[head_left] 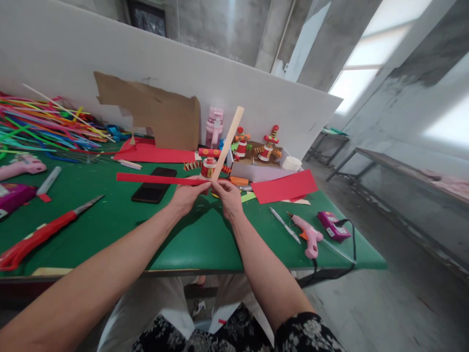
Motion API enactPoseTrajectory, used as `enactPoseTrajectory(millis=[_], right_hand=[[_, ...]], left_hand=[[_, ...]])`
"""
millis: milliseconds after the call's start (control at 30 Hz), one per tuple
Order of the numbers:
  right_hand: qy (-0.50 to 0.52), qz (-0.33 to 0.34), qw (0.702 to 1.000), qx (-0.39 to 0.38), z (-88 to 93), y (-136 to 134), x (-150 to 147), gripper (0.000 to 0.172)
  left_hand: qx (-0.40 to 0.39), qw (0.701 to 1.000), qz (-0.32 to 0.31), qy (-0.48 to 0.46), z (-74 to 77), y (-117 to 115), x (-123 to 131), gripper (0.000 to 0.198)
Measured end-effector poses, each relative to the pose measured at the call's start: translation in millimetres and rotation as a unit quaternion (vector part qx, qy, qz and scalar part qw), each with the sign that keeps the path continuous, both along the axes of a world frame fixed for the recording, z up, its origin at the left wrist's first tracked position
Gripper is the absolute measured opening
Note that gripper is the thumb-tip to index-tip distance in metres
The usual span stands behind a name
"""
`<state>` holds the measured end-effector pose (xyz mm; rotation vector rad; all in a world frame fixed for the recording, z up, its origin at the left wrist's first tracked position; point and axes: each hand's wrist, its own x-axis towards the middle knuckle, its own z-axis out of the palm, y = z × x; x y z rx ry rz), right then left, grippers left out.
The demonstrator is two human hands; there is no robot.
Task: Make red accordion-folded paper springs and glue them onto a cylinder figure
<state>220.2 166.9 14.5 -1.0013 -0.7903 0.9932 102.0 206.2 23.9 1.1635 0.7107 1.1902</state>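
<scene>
Red strip [157, 179] and cream strip [229, 142] meet end to end in the air above the green surface [198, 239] — red one level and running left, cream one slanting up. Left hand [186, 196] fingers pinch the red strip's end; right hand [230, 199] fingers pinch the cream strip's base. Black phone [154, 186] lies just behind — red sheet [284, 187] to the right, glue gun [309, 237] nearer the edge.

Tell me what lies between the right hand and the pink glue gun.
In the head view, a slim pen-like tool lies on the green table between right hand and glue gun.
</scene>
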Motion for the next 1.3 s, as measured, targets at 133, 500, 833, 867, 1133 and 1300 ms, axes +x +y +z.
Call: enactPoseTrajectory(millis=[133,500,833,867,1133,1300], right_hand=[[-0.021,-0.004,1.0,0.012,-0.8,0.6,2.9,0.03],[0.006,0.015,1.0,0.01,-3.9,2.2,-0.5,0.027],[0.132,-0.069,0.986,0.076,5.6,7.4,32.0,0.019],[0.137,-0.055,0.986,0.083,7.4,6.2,33.9,0.018],[0.089,0.069,0.991,0.066,12.7,-2.6,19.0,0.025],[0.009,0.049,0.998,0.046,10.6,-3.4,9.9,0.029]], left_hand=[[-0.028,0.998,-0.056,-0.02,1.4,-3.1,0.1,0.038],[-0.035,0.999,-0.014,-0.033,-0.8,-0.8,1.6,0.036],[-0.013,0.956,0.264,-0.129,36.1,44.5,-66.3,0.013],[0.012,0.952,0.284,-0.118,39.7,49.0,-77.4,0.014],[0.052,0.997,0.043,0.034,45.9,39.3,-92.7,0.02],[0.03,0.984,-0.135,0.114,42.8,12.1,-56.0,0.034]])
